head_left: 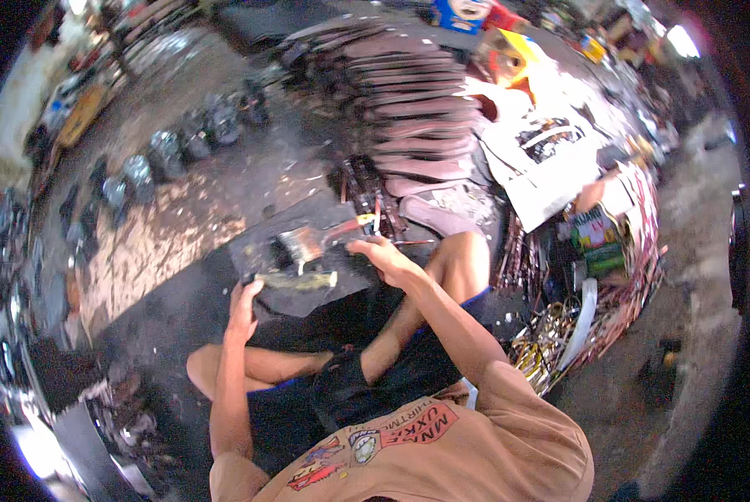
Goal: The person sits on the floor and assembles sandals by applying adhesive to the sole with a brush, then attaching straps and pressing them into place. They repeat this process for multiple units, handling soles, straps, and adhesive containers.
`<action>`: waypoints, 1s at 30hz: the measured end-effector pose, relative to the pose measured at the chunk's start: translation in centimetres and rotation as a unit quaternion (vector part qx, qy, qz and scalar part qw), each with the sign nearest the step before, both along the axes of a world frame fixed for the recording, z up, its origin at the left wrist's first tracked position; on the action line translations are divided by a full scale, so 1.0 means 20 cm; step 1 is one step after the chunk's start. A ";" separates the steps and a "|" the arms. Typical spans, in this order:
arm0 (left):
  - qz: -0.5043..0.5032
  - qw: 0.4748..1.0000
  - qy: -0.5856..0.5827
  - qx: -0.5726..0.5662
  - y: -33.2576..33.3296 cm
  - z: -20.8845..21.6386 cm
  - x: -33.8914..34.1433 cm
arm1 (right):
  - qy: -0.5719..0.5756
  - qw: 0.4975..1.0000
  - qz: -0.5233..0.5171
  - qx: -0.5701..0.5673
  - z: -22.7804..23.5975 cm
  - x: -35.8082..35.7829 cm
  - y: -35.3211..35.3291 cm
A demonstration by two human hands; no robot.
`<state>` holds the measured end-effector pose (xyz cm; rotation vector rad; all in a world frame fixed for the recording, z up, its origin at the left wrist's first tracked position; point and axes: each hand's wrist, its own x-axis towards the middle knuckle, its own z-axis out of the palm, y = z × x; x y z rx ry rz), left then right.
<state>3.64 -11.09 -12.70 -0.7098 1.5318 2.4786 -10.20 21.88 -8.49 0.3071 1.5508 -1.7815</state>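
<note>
A dark flat board lies tilted in front of my crossed legs. On it rests a wide brush with pale bristles, its reddish handle pointing right toward a yellow tip. Below the brush a yellowish, smeared strip runs across the board. At the board's left edge, my left hand is closed, thumb beside the strip's left end. My right hand is closed at the right edge, just under the brush handle. Blur hides what lies between the fingers of either hand.
Ahead stands a long row of stacked brownish-pink shoe soles. Dark glossy objects line the far left. At right are a white sheet, a green package and heaps of thin strips. One loose sole lies near my right knee.
</note>
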 end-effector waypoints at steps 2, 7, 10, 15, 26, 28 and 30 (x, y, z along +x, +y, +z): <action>-0.005 1.000 0.019 -0.014 -0.01 0.06 -0.05 | 0.037 0.996 0.014 -0.079 0.04 -0.05 0.01; -0.134 0.988 0.054 -0.058 -0.03 0.32 -0.36 | -0.013 0.974 0.003 -0.225 0.40 -0.03 0.17; -0.188 0.974 0.092 -0.088 0.10 0.52 -0.67 | 0.059 0.985 -0.070 -0.143 0.53 -0.06 0.35; -0.176 0.949 0.143 -0.217 0.30 0.57 -1.02 | 0.172 0.937 -0.262 -0.154 0.65 0.00 0.89; -0.018 0.853 -0.076 -0.517 1.00 -0.03 -1.03 | 0.206 0.846 -0.442 -0.216 0.04 -1.05 1.68; -0.045 0.833 -0.128 -0.536 1.34 0.11 -1.15 | 0.222 0.847 -0.444 -0.190 -0.11 -1.17 1.75; -0.068 0.804 -0.158 -0.569 1.52 0.11 -1.23 | 0.213 0.856 -0.456 -0.118 -0.17 -1.26 1.74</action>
